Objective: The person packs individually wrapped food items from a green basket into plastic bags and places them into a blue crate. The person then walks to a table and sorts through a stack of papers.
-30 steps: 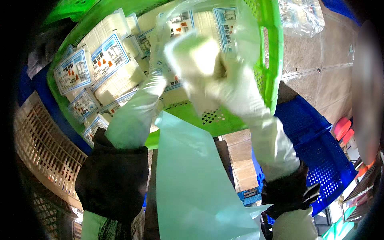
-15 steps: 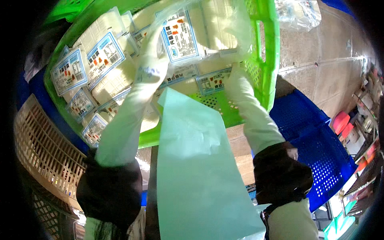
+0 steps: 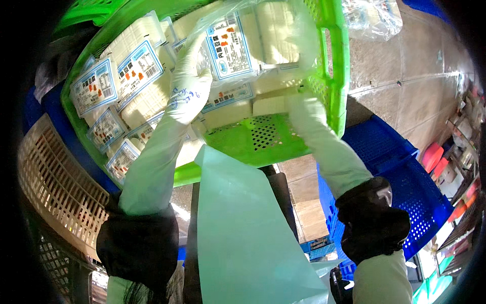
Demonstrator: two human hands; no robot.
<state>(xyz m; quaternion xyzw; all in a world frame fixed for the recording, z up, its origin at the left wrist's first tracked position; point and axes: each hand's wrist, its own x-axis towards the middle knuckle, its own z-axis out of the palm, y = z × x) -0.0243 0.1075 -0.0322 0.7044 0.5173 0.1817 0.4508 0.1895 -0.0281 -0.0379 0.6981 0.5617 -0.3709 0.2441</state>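
My left hand [image 3: 188,93], in a white glove with blue pen marks, is closed on the edge of a clear plastic bag [image 3: 243,80]. Inside the bag lie tofu packs with white blocks and a blue-edged label [image 3: 229,46]. My right hand [image 3: 307,109], gloved too, is at the bag's mouth against the end of a white tofu pack [image 3: 272,105]; its fingers are mostly hidden behind the film and blurred. Both hands are over a green crate [image 3: 233,164]. More labelled tofu packs [image 3: 139,71] lie tilted and stacked along its left side.
Blue crates [image 3: 374,147] stand at the right, and a beige slatted basket [image 3: 61,187] at the left. Another bag of packs [image 3: 372,17] lies on the wet floor [image 3: 420,66] at the far right. A pale green apron [image 3: 248,228] hangs down the middle.
The tofu pack by my right hand has turned and shifted up toward the bag; its label no longer shows. More of the crate's perforated bottom is visible. My left hand stays on the bag.
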